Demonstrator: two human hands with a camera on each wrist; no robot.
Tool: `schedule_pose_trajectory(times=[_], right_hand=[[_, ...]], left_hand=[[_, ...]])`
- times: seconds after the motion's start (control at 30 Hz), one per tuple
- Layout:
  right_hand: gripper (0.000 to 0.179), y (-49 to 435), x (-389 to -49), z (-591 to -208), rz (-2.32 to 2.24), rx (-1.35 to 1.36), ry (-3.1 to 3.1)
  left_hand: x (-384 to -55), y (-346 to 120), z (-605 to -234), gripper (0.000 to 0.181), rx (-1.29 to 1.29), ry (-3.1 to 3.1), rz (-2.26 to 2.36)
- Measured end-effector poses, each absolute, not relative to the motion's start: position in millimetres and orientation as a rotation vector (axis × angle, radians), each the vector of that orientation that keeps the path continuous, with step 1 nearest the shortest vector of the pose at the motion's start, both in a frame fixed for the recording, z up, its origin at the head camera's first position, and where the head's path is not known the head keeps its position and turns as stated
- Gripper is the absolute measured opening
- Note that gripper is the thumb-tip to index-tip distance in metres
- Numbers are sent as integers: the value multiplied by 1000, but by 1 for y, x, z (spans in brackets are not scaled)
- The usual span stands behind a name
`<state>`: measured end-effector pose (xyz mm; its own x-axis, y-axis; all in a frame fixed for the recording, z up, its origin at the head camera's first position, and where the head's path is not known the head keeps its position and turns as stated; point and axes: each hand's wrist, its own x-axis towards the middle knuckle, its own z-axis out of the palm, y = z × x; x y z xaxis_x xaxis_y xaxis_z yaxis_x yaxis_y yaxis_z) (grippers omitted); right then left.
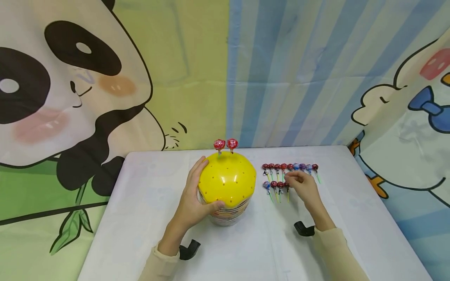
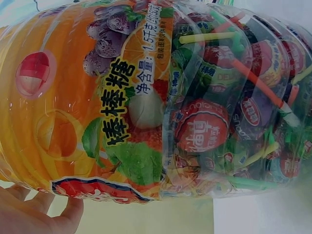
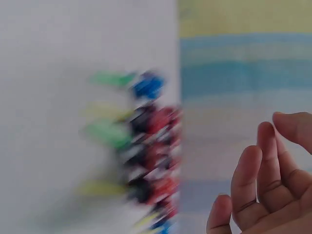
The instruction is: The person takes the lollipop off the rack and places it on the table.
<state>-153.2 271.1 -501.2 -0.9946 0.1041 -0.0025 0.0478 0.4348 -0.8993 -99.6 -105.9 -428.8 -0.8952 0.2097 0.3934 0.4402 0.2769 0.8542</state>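
A clear ribbed jar (image 2: pixel 146 146) of wrapped lollipops stands on the table, topped by a domed yellow lid (image 1: pixel 226 177) dotted with small holes. Two red-wrapped lollipops (image 1: pixel 232 144) stick up from the lid's far side. My left hand (image 1: pixel 190 205) grips the lid from the left, thumb across the near edge and fingers round the far side. To the right lie two rows of lollipops, a longer back row (image 1: pixel 277 166) and a shorter front row (image 1: pixel 274 184). Over the front row's right end hovers my right hand (image 1: pixel 306 190), thumb and index tips close together with nothing showing between them.
A white-covered table (image 1: pixel 158 179) bears everything. Behind it hangs a cloth backdrop (image 1: pixel 197 78) with a panda on the left and a white bird on the right. Black mounts (image 1: pixel 190 249) are worn at both wrists.
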Motion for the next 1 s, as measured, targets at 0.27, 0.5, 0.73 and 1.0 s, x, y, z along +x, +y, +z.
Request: schedule_pose_trajectory(times=[0.27,0.5,0.73,1.0], right_hand=[[23,209,-156,-424,1903,268,-2325],[17,164,-157,-384,1929,509,-2248],[17,136,-160,-363,1885,711,-2207],[16,123,-162,-357,1845,789,-2237]], left_hand=[[-100,-106,-431,101,-612,-2344,-1667],[-100,-107,-431,101,-602,-2344,-1671],[-100,-108,-431,101,-613,-2345,-1682],[-99,-108,-431,101,-616,-2344,-1681]])
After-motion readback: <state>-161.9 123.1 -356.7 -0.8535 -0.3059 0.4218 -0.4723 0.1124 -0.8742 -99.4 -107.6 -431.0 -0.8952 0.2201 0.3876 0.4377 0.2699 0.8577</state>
